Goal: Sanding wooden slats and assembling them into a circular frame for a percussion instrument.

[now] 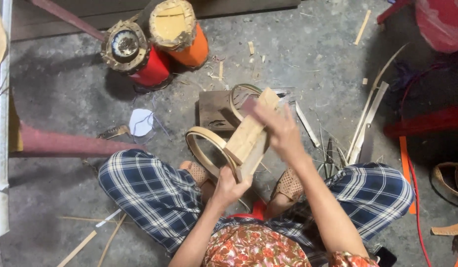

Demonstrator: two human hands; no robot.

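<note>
Resting between both hands: wooden block

The person wears blue-and-white plaid trousers, a short-sleeved floral top in orange and red, and tan perforated shoes.

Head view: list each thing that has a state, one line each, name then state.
wooden block: held tilted in both hands.
left hand: gripping the block's lower end.
right hand: on the block's upper end.
bamboo hoop: bent round, against the block.
red drum: lying on its side.
orange drum: lying on its side.
</note>
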